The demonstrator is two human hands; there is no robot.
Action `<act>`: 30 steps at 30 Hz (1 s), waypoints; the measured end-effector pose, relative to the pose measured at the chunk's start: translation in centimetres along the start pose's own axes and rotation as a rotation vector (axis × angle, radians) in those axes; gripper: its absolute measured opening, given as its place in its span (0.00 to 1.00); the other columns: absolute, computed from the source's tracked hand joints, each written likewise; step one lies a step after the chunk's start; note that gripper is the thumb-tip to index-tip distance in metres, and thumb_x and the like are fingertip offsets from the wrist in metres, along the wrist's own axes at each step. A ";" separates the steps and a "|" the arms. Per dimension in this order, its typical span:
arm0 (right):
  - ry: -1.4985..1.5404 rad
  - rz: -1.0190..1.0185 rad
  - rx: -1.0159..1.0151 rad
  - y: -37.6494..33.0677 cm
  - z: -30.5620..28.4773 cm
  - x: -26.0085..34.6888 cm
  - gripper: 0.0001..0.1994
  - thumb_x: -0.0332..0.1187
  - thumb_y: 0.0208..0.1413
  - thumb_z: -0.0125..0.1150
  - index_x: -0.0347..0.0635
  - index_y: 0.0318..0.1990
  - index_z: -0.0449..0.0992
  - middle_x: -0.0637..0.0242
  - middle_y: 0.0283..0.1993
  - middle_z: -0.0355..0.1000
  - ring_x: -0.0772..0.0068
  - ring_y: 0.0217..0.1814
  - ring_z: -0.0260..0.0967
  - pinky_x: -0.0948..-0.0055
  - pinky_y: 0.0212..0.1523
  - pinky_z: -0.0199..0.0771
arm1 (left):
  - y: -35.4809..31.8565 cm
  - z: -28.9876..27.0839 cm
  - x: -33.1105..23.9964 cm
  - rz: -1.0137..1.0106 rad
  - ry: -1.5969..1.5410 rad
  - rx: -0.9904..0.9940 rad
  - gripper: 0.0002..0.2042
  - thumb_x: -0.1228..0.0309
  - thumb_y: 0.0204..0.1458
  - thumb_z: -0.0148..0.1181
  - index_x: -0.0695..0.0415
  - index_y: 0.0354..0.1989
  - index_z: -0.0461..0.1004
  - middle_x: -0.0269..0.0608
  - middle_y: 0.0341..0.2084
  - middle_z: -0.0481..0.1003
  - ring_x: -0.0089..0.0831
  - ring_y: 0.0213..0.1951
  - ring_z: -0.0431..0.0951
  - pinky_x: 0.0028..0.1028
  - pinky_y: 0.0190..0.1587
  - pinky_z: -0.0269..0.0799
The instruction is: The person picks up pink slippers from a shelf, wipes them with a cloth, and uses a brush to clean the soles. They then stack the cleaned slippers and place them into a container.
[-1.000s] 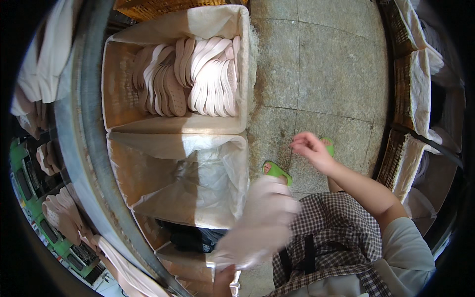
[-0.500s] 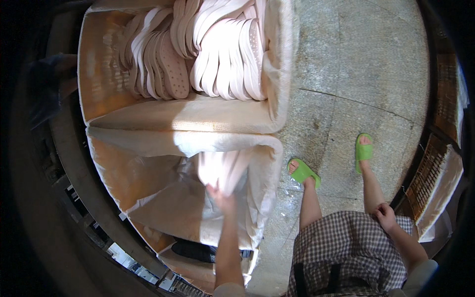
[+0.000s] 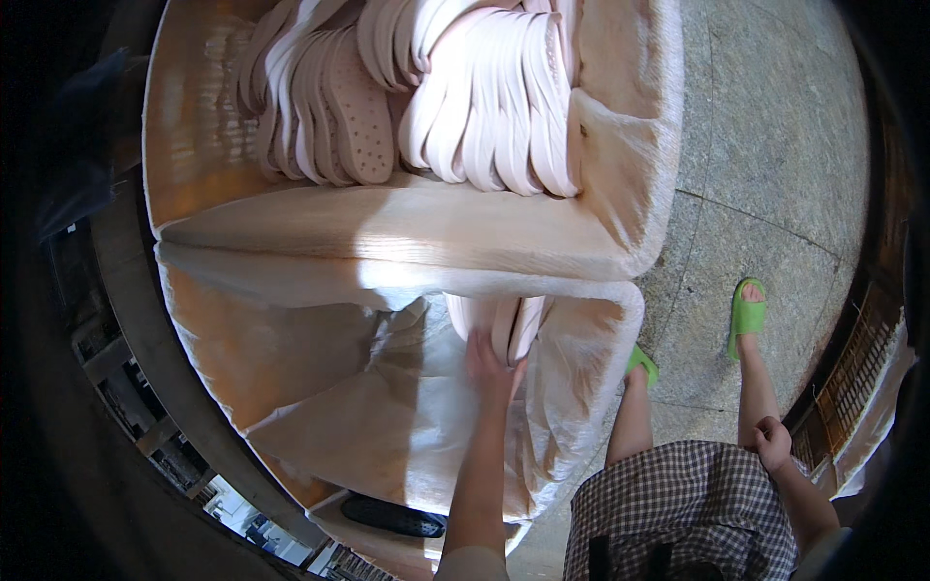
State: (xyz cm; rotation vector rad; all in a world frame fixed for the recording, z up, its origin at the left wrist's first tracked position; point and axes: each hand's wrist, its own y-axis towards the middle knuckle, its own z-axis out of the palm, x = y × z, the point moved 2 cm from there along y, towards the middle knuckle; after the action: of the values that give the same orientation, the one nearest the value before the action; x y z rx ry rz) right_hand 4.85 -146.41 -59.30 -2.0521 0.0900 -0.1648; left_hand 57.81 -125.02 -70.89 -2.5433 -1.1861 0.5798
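Note:
My left hand (image 3: 496, 370) reaches down into the nearer lined basket (image 3: 339, 426). Its thumb and fingers are closed around the lower ends of a few pale pink shoe soles (image 3: 489, 320), which stand on edge against the far lining; their upper part is hidden by the basket's rim. Beyond it, a second lined basket (image 3: 387, 228) holds several rows of the same kind of soles (image 3: 489, 116), some dotted with small holes. My right hand (image 3: 772, 443) hangs by my knee at the right, fingers curled, nothing visible in it.
Below the nearer basket, a dark, elongated object (image 3: 392, 515) lies in another container. Grey stone floor (image 3: 765, 165) runs along the right, where my feet stand in green slippers (image 3: 748, 320). At the far right is a brown crate (image 3: 852, 378) with a pale lining.
My left hand has brought the soles from a blurred swing to rest against the basket's far right lining. The view has shifted, so the baskets look larger. My right hand stays by the knee.

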 end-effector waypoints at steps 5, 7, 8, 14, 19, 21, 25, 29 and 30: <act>-0.132 -0.022 -0.047 0.1 0.8 0.3 0.08 0.31 0.48 0.58 0.38 0.34 0.74 0.51 0.33 0.72 0.51 0.37 0.71 0.61 0.39 0.71 | 6.1 0.1 -2.7 0.283 0.272 0.190 0.43 0.46 0.41 0.62 0.43 0.66 0.50 0.48 0.66 0.45 0.56 0.65 0.45 0.63 0.60 0.41; -0.128 -0.027 -0.033 0.3 1.0 0.5 0.07 0.32 0.48 0.59 0.38 0.33 0.74 0.52 0.33 0.72 0.51 0.37 0.71 0.61 0.38 0.71 | 5.8 1.8 -3.2 0.290 0.317 0.130 0.42 0.43 0.43 0.58 0.37 0.67 0.48 0.47 0.67 0.42 0.55 0.66 0.42 0.69 0.57 0.38; -0.124 -0.039 -0.038 0.4 1.0 0.6 0.07 0.32 0.48 0.59 0.39 0.33 0.74 0.52 0.33 0.72 0.51 0.36 0.71 0.60 0.38 0.71 | 5.5 2.3 -3.6 0.380 0.265 -0.054 0.41 0.44 0.44 0.58 0.39 0.67 0.47 0.45 0.67 0.44 0.54 0.66 0.43 0.71 0.57 0.37; -0.178 -0.038 0.002 0.6 1.6 2.4 0.10 0.30 0.48 0.58 0.37 0.38 0.72 0.52 0.36 0.71 0.53 0.39 0.70 0.62 0.41 0.70 | 5.9 4.0 -4.2 0.103 0.418 0.276 0.37 0.47 0.47 0.56 0.50 0.64 0.52 0.46 0.62 0.52 0.48 0.65 0.48 0.69 0.57 0.40; 0.119 -0.442 -0.304 2.2 -1.8 13.7 0.25 0.26 0.48 0.56 0.34 0.55 0.60 0.49 0.57 0.59 0.52 0.60 0.57 0.60 0.60 0.56 | 4.8 -8.3 -6.6 0.232 -0.240 -0.179 0.28 0.66 0.46 0.63 0.66 0.54 0.61 0.59 0.52 0.63 0.50 0.54 0.64 0.45 0.53 0.61; 0.244 -0.725 -0.426 2.9 -5.1 22.2 0.26 0.25 0.47 0.57 0.37 0.56 0.59 0.51 0.60 0.58 0.50 0.64 0.53 0.54 0.62 0.52 | 3.1 -16.7 -9.2 0.535 -0.040 -0.595 0.24 0.72 0.46 0.61 0.66 0.51 0.62 0.53 0.46 0.65 0.47 0.46 0.66 0.41 0.48 0.65; 0.370 -1.314 -0.710 1.8 -11.0 40.4 0.23 0.30 0.42 0.61 0.39 0.50 0.67 0.53 0.57 0.63 0.51 0.63 0.55 0.52 0.62 0.50 | 10.3 -28.1 -16.5 0.599 -0.295 -0.598 0.29 0.76 0.50 0.57 0.67 0.60 0.54 0.52 0.53 0.62 0.40 0.54 0.64 0.36 0.59 0.57; 0.036 -1.191 -0.788 0.1 -11.6 50.4 0.15 0.36 0.43 0.59 0.44 0.40 0.74 0.60 0.55 0.65 0.58 0.60 0.59 0.49 0.62 0.45 | 30.4 -30.0 -21.4 0.340 -0.021 -0.317 0.32 0.63 0.52 0.54 0.74 0.59 0.54 0.66 0.55 0.61 0.52 0.57 0.64 0.37 0.58 0.60; -0.114 -1.123 -0.822 0.3 -11.7 51.4 0.13 0.37 0.43 0.59 0.44 0.38 0.74 0.62 0.54 0.66 0.60 0.60 0.59 0.49 0.62 0.45 | 34.1 -29.7 -21.8 0.266 0.040 -0.190 0.34 0.61 0.51 0.55 0.75 0.58 0.54 0.67 0.54 0.62 0.51 0.54 0.67 0.36 0.55 0.63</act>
State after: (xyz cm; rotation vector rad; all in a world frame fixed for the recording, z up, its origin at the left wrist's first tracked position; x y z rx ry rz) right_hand 53.78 -163.73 -50.15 -2.6751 -1.2706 -0.7966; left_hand 81.61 -165.63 -53.32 -2.8858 -0.9363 0.4907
